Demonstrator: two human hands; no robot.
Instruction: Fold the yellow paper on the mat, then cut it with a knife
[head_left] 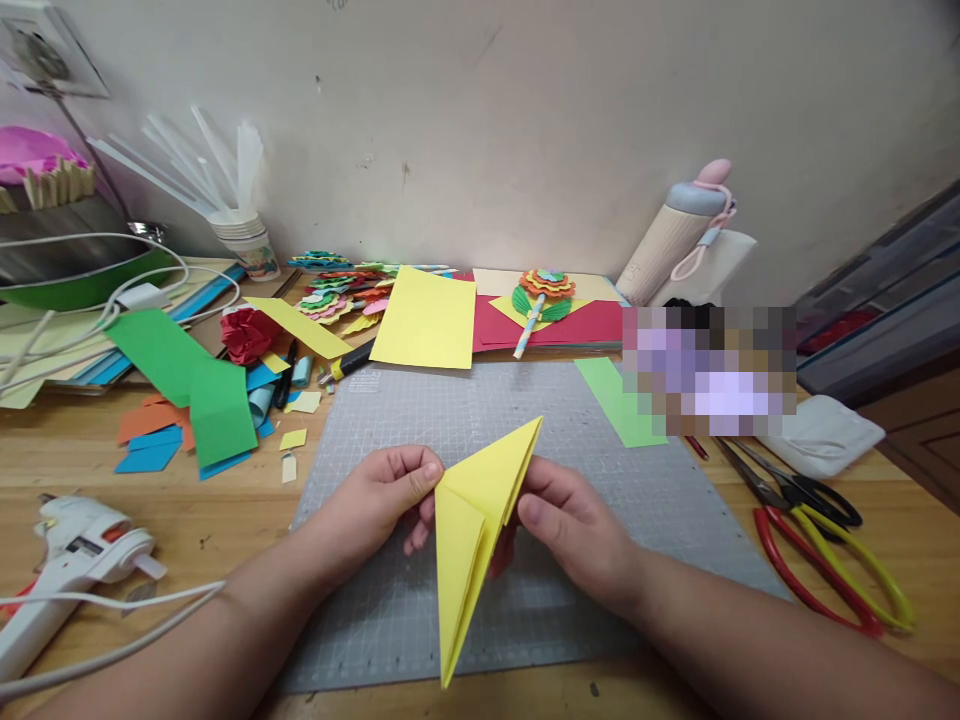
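A folded piece of yellow paper (487,470), creased into layered pointed flaps, is held up above the grey cutting mat (622,620). One point reaches up to the right and another hangs down toward the mat's front edge. My left hand (401,490) pinches its left corner between thumb and fingers. Against the right edge, my right hand (570,520) grips the paper with the thumb in front and the other fingers partly hidden behind it. Beyond the hands, a flat yellow sheet (427,320) lies at the mat's back edge.
A hot glue gun (90,545) with its cable lies at left, near green paper (195,385) and scraps. Scissors with red and yellow handles (825,560) rest at right. Behind are a paper flower (546,290), a cup of glue sticks (244,240) and a leaning bottle (667,240).
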